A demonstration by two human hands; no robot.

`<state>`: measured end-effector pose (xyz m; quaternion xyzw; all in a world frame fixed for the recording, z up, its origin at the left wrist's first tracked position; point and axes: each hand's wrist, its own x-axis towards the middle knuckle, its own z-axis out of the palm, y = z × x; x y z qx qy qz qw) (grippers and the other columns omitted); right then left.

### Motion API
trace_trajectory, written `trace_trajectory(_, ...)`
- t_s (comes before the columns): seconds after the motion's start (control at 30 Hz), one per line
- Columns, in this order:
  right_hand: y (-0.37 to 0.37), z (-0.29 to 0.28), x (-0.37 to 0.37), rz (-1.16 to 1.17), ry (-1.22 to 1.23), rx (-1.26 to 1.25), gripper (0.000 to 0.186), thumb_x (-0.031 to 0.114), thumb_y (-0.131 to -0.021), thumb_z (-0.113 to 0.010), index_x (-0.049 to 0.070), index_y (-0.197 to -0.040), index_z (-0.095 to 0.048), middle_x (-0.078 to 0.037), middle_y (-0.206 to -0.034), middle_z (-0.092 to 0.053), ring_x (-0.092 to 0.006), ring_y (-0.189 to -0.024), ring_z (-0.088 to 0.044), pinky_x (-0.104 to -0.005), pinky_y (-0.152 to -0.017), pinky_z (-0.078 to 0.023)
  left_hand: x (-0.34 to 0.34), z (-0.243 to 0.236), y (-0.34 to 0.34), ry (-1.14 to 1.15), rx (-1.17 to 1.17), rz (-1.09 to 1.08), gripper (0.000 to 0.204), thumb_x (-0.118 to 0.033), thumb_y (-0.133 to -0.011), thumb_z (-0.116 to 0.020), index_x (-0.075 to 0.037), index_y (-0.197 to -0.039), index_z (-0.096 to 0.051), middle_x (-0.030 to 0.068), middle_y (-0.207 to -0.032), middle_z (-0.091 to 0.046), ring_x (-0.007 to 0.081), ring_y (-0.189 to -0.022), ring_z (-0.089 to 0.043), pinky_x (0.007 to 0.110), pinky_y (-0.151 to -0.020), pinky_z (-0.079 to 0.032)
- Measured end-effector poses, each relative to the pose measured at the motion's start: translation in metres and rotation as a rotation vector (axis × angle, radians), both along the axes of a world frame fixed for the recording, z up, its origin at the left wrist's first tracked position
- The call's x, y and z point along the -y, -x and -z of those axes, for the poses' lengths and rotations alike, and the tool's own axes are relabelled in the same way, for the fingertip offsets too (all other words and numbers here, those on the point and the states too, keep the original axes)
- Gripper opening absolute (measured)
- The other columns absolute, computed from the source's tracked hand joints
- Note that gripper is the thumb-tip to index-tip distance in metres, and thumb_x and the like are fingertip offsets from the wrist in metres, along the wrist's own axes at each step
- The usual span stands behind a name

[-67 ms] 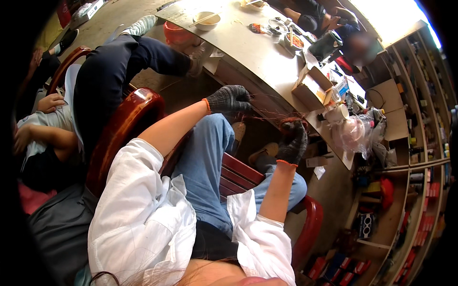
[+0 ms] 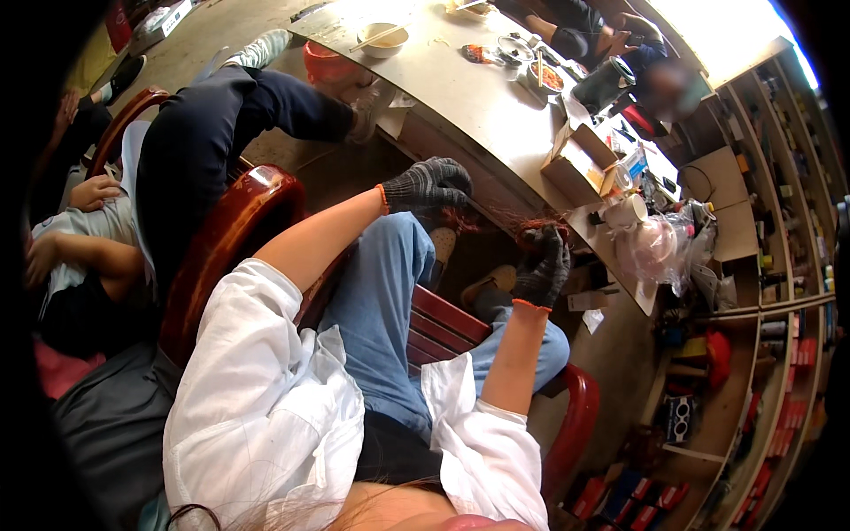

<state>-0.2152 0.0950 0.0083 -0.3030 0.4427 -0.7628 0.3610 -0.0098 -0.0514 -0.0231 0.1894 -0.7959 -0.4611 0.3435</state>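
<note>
A white bowl (image 2: 390, 49) and an open cardboard box (image 2: 567, 173) stand on the table (image 2: 452, 80).

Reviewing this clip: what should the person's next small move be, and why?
Probably bring the left hand toward the right hand to gather loose ends. The right hand grips a reddish bundle with thin ends straying out of it, while similar strands show at the left hand's fingers, with a gap between the two hands.

The gloves (image 2: 431, 183) are displaying streaked dark grey with orange cuffs (image 2: 532, 305), the strands (image 2: 537, 234) reddish-brown, the jeans (image 2: 379, 283) blue, the shirt (image 2: 235, 354) white.
</note>
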Motion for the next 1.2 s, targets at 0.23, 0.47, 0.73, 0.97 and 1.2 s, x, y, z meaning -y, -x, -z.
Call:
trace_trajectory(0.23, -0.021, -0.006, 0.002, -0.067, -0.079, 0.072, 0.009, 0.007, -0.081, -0.061, 0.003, -0.090, -0.060, -0.003, -0.076, -0.061, -0.0116, -0.069, -0.057, -0.0242, -0.064, -0.047, -0.031, -0.020, 0.024, 0.207, -0.162, -0.259, 0.031, -0.023, -0.076, -0.069, -0.004, -0.099, -0.061, 0.0118, -0.094, -0.061, 0.0237, -0.090, -0.058, 0.034, -0.081, -0.046)
trace_trajectory(0.47, -0.036, 0.012, 0.010, -0.063, -0.145, -0.192, 0.010, 0.007, -0.079, -0.064, 0.002, -0.088, -0.063, -0.001, -0.077, -0.061, -0.0080, -0.068, -0.054, -0.0222, -0.064, -0.044, -0.042, -0.012, 0.028, -0.521, -0.349, -0.004, 0.011, -0.010, -0.084, -0.061, -0.003, -0.093, -0.061, 0.0023, -0.083, -0.063, 0.0086, -0.077, -0.058, 0.025, -0.070, -0.050)
trace_trajectory(0.73, -0.040, 0.012, 0.002, -0.069, -0.189, -0.298, 0.014, 0.009, -0.077, -0.066, 0.001, -0.089, -0.063, -0.001, -0.078, -0.062, -0.0089, -0.069, -0.055, -0.0239, -0.066, -0.045, -0.028, -0.013, 0.012, -0.788, -0.339, 0.111, 0.016, -0.019, -0.087, -0.059, -0.005, -0.094, -0.060, 0.0019, -0.085, -0.062, 0.0077, -0.077, -0.057, 0.022, -0.069, -0.048)
trace_trajectory(0.97, -0.058, 0.010, 0.002, -0.085, -0.195, -0.727, 0.016, 0.008, -0.077, -0.066, -0.001, -0.090, -0.063, -0.004, -0.078, -0.064, -0.0120, -0.070, -0.059, -0.0261, -0.067, -0.047, -0.042, -0.027, 0.020, -0.684, -0.322, 0.147, 0.019, -0.015, -0.082, -0.065, -0.004, -0.098, -0.062, 0.0036, -0.091, -0.063, 0.0094, -0.084, -0.058, 0.024, -0.076, -0.049)
trace_trajectory(1.2, -0.062, 0.021, 0.001, -0.050, -0.193, -0.996, 0.019, 0.011, -0.072, -0.068, 0.000, -0.087, -0.064, -0.010, -0.075, -0.065, -0.0167, -0.067, -0.061, -0.0286, -0.067, -0.048, -0.036, -0.005, 0.022, -0.724, -0.393, -0.058, 0.014, -0.010, -0.084, -0.061, -0.002, -0.096, -0.062, 0.0046, -0.086, -0.064, 0.0098, -0.080, -0.059, 0.024, -0.074, -0.050)
